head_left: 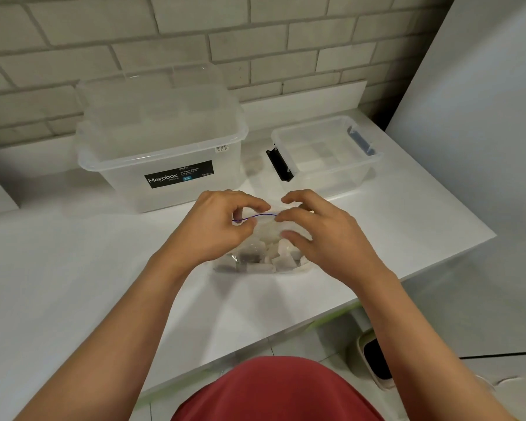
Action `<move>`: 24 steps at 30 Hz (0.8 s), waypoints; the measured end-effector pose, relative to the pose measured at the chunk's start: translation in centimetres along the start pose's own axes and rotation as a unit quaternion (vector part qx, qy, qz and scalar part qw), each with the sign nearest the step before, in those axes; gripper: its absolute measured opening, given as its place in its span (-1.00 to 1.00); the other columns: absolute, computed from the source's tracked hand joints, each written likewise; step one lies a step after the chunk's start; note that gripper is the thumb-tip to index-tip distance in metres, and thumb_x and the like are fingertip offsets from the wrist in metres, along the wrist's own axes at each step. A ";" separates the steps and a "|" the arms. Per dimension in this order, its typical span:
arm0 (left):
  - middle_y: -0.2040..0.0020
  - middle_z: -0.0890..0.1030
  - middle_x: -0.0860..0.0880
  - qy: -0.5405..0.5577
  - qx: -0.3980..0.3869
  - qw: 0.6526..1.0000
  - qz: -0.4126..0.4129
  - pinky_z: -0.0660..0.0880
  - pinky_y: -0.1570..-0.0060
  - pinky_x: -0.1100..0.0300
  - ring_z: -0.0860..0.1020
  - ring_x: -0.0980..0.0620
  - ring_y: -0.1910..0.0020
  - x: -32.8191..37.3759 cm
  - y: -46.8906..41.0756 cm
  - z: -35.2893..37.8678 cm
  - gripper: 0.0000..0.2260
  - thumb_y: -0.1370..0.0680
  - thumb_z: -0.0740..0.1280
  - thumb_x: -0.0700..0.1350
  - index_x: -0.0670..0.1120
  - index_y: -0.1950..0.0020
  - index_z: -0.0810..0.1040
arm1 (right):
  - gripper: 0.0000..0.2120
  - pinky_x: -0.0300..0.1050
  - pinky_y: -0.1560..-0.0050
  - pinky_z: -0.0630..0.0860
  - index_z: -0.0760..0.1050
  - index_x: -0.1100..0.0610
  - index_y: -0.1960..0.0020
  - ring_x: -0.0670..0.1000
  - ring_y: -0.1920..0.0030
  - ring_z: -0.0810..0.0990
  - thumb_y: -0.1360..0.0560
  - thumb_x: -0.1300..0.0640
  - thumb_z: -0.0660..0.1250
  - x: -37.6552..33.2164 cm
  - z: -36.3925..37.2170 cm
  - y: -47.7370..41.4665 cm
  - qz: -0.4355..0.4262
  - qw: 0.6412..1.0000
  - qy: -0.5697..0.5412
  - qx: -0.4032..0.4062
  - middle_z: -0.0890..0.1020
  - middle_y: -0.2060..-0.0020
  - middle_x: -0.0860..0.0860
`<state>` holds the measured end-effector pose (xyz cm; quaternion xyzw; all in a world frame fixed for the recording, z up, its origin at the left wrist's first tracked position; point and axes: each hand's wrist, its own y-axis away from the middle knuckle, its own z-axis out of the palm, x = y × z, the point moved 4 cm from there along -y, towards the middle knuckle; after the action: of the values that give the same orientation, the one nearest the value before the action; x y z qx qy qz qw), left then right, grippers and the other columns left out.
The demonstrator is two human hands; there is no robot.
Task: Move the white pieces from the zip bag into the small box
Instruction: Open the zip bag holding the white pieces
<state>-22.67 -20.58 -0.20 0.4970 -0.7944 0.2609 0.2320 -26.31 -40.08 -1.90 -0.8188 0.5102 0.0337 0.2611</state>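
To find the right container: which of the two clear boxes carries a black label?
The large box on the left, marked Megabox; the small box at right has side clips, no label.

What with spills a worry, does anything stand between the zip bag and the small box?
Nothing visible does. Only table lies between the zip bag, held by the left hand and right hand, and the open small box. The large box stands to the left.

Left hand (222, 227) and right hand (321, 238) hide both top corners of the zip bag (266, 233).
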 end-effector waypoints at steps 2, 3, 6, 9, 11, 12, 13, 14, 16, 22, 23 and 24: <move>0.30 0.53 0.29 -0.009 0.000 1.000 -0.006 0.34 0.16 0.46 0.50 0.16 0.26 0.1 0.0 0.2 -0.76 -0.53 0.47 -0.18 0.09 -0.13 0.74 | -0.94 0.02 0.27 0.61 0.69 0.02 -0.01 0.02 -0.06 0.62 -0.55 0.08 0.48 0.3 0.2 0.0 -0.016 0.999 0.012 0.050 0.60 -0.23 -0.05; 0.26 0.56 0.28 -0.016 0.004 1.000 -0.011 0.34 0.16 0.49 0.51 0.14 0.27 0.1 -0.1 0.3 -0.76 -0.54 0.46 -0.18 0.08 -0.15 0.73 | -0.96 0.02 0.21 0.61 0.70 0.04 0.03 0.06 -0.10 0.61 -0.55 0.09 0.48 0.4 0.3 0.1 -0.028 0.998 0.016 0.060 0.62 -0.22 -0.02; 0.02 0.72 0.12 -0.041 0.058 0.997 -0.028 0.32 0.08 0.44 0.48 0.17 0.30 -0.4 -0.4 0.2 -0.73 -0.57 0.41 -0.24 0.04 -0.19 0.72 | -0.94 0.10 -0.06 0.54 0.72 0.04 0.09 0.18 -0.25 0.52 -0.54 0.08 0.50 0.7 0.6 0.4 -0.056 0.997 0.024 0.052 0.62 -0.26 0.02; -0.10 0.73 0.08 -0.060 0.078 0.995 -0.016 0.30 0.06 0.44 0.50 0.18 0.22 -0.7 -0.7 0.1 -0.71 -0.59 0.37 -0.26 0.05 -0.21 0.71 | -0.93 0.16 -0.27 0.46 0.74 0.01 0.10 0.20 -0.41 0.40 -0.53 0.03 0.51 0.9 0.7 0.6 -0.047 0.998 -0.013 0.027 0.54 -0.38 0.04; -0.12 0.72 0.08 -0.069 0.076 0.995 -0.001 0.30 0.00 0.50 0.57 0.07 0.03 -0.6 -0.6 0.2 -0.67 -0.59 0.32 -0.31 0.04 -0.18 0.72 | -0.88 0.06 -0.40 0.40 0.75 -0.03 0.07 0.15 -0.50 0.29 -0.51 -0.07 0.52 0.9 0.6 0.6 -0.002 0.998 -0.061 0.016 0.44 -0.48 -0.01; -0.12 0.73 0.08 -0.071 0.073 0.995 -0.001 0.32 -0.03 0.45 0.59 0.03 -0.04 -0.5 -0.6 0.2 -0.66 -0.59 0.30 -0.33 0.03 -0.16 0.73 | -0.82 -0.06 -0.42 0.37 0.75 -0.06 0.06 0.08 -0.52 0.26 -0.50 -0.15 0.50 0.9 0.4 0.6 0.037 0.994 -0.100 0.016 0.41 -0.50 -0.06; -0.12 0.73 0.07 -0.072 0.070 0.995 -0.006 0.34 -0.04 0.40 0.58 0.01 -0.06 -0.3 -0.6 0.3 -0.66 -0.59 0.28 -0.33 0.02 -0.15 0.73 | -0.77 -0.17 -0.39 0.35 0.74 -0.08 0.08 0.00 -0.51 0.25 -0.50 -0.21 0.46 0.8 0.3 0.6 0.086 0.985 -0.146 0.022 0.41 -0.49 -0.11; -0.12 0.73 0.07 -0.069 0.067 0.995 -0.012 0.35 -0.03 0.35 0.57 0.02 -0.03 -0.2 -0.6 0.3 -0.67 -0.60 0.28 -0.32 0.01 -0.16 0.73 | -0.73 -0.21 -0.33 0.38 0.74 -0.08 0.13 -0.05 -0.49 0.28 -0.50 -0.25 0.43 0.9 0.2 0.6 0.136 0.973 -0.183 0.039 0.43 -0.45 -0.16; -0.12 0.73 0.09 -0.059 0.069 0.996 -0.014 0.36 0.00 0.36 0.53 0.08 0.08 0.1 -0.7 0.4 -0.70 -0.60 0.30 -0.27 0.02 -0.18 0.72 | -0.70 -0.15 -0.17 0.47 0.71 -0.05 0.23 -0.07 -0.42 0.37 -0.51 -0.24 0.44 1.1 0.4 0.3 0.204 0.959 -0.181 0.082 0.50 -0.36 -0.17; -0.16 0.70 0.12 -0.053 0.066 0.996 -0.001 0.28 0.02 0.54 0.45 0.23 0.15 0.5 -1.0 0.2 -0.67 -0.57 0.35 -0.30 0.04 -0.21 0.70 | -0.74 -0.07 -0.08 0.50 0.68 -0.03 -0.01 0.04 -0.32 0.46 -0.47 -0.20 0.49 0.8 -0.1 -0.6 0.126 0.982 -0.096 0.105 0.47 -0.38 -0.07; -0.17 0.70 0.12 -0.058 0.062 0.996 -0.006 0.31 0.00 0.45 0.48 0.18 0.08 0.3 -1.0 0.0 -0.66 -0.57 0.35 -0.30 0.06 -0.22 0.70 | -0.64 -0.04 -0.10 0.54 0.67 -0.08 -0.14 0.01 -0.30 0.48 -0.48 -0.28 0.44 1.0 -0.5 -0.5 0.103 0.986 -0.104 0.073 0.44 -0.41 -0.10; -0.17 0.69 0.13 -0.061 0.062 0.996 -0.010 0.35 -0.03 0.36 0.53 0.11 0.01 0.1 -1.1 -0.2 -0.65 -0.56 0.37 -0.29 0.08 -0.22 0.69 | -0.55 0.02 -0.11 0.58 0.64 -0.12 -0.24 -0.02 -0.27 0.50 -0.49 -0.36 0.37 1.3 -1.0 -0.4 0.081 0.991 -0.103 0.036 0.41 -0.43 -0.13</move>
<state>-21.70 -20.93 0.17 0.5330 -0.7845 0.2765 0.1549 -25.56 -41.45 -1.32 -0.7570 0.5458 0.1207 0.3383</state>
